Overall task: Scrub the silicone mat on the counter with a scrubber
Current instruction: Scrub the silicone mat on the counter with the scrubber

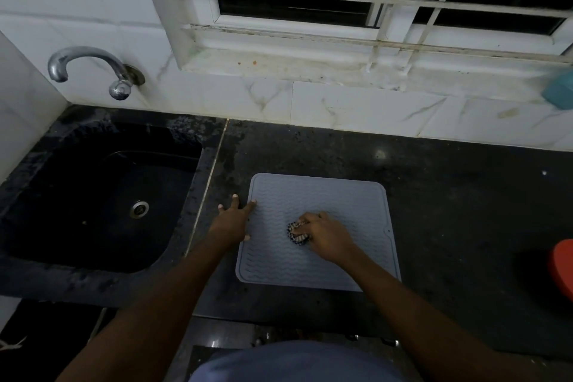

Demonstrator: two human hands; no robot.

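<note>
A grey ribbed silicone mat [335,195] lies flat on the dark stone counter [449,195]. My right hand [325,234] is near the mat's middle and grips a small dark-and-light scrubber [296,234], which is pressed onto the mat. My left hand [234,219] lies at the mat's left edge with its fingers spread straight. Its index fingertip and thumb touch the mat, while the other fingers rest on the counter.
A black sink [102,205] with a metal drain is set into the counter to the left, under a chrome wall tap [93,68]. A red object [562,267] sits at the right edge. A teal object [561,91] rests by the window ledge.
</note>
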